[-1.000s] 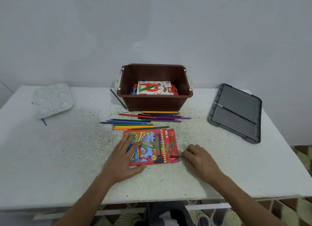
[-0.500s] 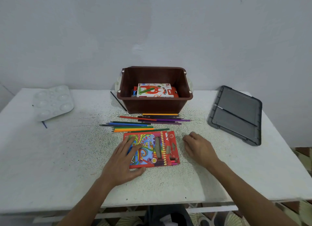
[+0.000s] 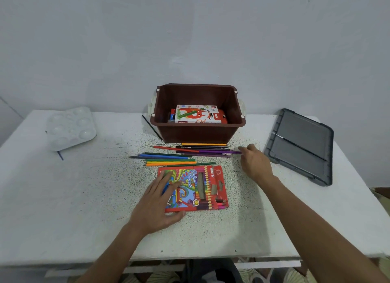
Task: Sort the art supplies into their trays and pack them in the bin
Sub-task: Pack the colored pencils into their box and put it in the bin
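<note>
A red colour pencil box (image 3: 197,187) lies flat at the table's front middle, with pencil ends showing at its right end. My left hand (image 3: 159,204) rests flat on the box's left half with its fingers spread. Several loose colour pencils (image 3: 175,159) lie in a row between the box and the brown bin (image 3: 198,132). An oil pastels box (image 3: 198,114) sits inside the bin. My right hand (image 3: 254,163) reaches to the right end of a purple pencil (image 3: 219,151), fingertips touching it, fingers loosely bent.
The bin's grey lid (image 3: 301,145) lies at the right with a thin brush on it. A white paint palette (image 3: 70,127) sits at the far left over a blue brush. A black brush (image 3: 152,127) leans beside the bin's left side.
My right hand left the pencil box's right end and moved up and right to the end of the purple pencil. The left hand stayed on the box.
</note>
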A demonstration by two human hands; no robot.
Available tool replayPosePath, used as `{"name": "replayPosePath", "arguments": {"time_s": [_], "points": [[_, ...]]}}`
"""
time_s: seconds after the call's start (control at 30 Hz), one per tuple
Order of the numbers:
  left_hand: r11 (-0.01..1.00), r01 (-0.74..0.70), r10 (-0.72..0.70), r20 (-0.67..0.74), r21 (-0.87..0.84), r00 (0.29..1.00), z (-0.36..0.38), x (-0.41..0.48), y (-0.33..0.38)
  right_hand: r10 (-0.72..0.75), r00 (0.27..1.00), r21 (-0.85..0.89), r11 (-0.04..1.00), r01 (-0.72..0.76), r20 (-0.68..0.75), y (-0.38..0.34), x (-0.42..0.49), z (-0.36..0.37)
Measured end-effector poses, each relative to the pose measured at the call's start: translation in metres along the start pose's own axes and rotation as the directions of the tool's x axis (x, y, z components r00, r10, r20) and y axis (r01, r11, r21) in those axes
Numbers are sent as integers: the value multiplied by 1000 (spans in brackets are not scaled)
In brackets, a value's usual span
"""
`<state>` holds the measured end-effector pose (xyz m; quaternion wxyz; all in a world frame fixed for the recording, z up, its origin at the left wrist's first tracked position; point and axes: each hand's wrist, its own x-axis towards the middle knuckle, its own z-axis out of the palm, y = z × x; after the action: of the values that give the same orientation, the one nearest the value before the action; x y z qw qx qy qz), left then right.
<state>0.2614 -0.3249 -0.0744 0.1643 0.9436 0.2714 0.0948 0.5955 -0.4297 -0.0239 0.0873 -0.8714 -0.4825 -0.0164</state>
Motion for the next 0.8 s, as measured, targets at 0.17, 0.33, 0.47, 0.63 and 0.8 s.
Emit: {"name": "replayPosePath", "arguments": {"time_s": [0.17, 0.33, 0.47, 0.63, 0.8], "points": [[1000, -2, 2, -3, 1, 1000, 0, 1, 0, 21, 1000, -76, 997, -20, 7, -2, 3, 3], [1000, 5, -5, 8, 9, 1000, 0, 0, 0, -2, 999, -91, 996, -1, -33, 1, 0, 4], [1000, -2, 2, 7, 16, 1000, 0, 0, 0, -15, 992, -88, 996, 4, -124, 13, -2, -2], [1000, -2, 2, -1, 6, 1000, 1, 1, 0, -97, 980, -91, 992, 82, -176, 31, -9, -19], [1000, -17, 17, -10, 7, 1000, 0, 0, 1, -243, 960, -122, 966, 227, -138, 55, -22, -26]]}}
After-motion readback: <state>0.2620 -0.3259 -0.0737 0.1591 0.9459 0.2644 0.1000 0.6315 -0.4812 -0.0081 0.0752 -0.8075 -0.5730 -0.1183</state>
